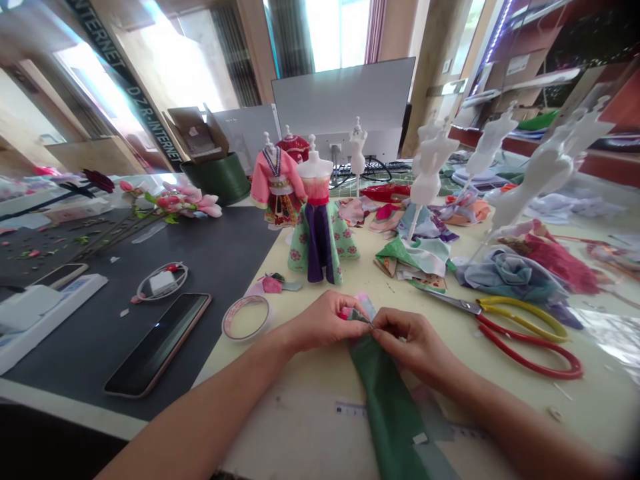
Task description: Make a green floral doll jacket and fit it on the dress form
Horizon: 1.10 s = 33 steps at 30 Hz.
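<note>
A long strip of green fabric (pixel 387 393) runs from my fingers toward the near edge of the table. My left hand (pixel 333 322) pinches its upper end, thumb against fingers. Right beside it, my right hand (pixel 407 335) pinches the same end, and the fingertips of both hands nearly meet. Something thin and dark shows between the fingertips, too small to make out. Small pink and pale scraps lie just behind the hands. A mini dress form (pixel 320 230) in a green floral and purple skirt stands beyond them.
A tape roll (pixel 246 319) and a phone (pixel 159 343) lie to the left. Scissors (pixel 525 327) with yellow and red handles lie at the right, near fabric scraps (pixel 510 270). White dress forms (pixel 431 163), a pink-robed form (pixel 279 177) and a monitor (pixel 345 100) stand behind.
</note>
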Tool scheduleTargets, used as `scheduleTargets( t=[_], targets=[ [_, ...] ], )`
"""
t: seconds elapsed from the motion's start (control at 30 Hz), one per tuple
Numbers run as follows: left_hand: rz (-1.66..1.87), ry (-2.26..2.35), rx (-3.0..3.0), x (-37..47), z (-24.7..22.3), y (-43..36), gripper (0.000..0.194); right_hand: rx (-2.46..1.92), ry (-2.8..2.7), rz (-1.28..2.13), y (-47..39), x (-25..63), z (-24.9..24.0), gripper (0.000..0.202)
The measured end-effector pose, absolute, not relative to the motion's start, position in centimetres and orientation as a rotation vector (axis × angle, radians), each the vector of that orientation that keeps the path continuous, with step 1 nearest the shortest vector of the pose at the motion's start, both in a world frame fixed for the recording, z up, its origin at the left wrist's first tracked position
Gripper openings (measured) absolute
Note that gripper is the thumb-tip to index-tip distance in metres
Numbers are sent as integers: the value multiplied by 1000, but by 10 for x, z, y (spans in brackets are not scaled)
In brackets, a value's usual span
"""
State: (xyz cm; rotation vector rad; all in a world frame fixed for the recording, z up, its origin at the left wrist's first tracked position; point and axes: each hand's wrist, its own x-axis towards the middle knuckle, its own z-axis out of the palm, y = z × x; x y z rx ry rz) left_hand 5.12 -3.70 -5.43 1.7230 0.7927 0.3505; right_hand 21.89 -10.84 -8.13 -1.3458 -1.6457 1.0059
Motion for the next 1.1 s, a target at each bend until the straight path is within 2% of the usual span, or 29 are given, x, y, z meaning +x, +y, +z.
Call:
scheduleTargets(
  t=[0.9,1.1],
  targets=[
    [342,860,1747,52,-61,-38,14,-1407,-1618,1029,-111,220,-79,13],
    [355,855,1734,54,-61,-38,14,-1425,-1649,921,-112,218,-80,12]
  ],
)
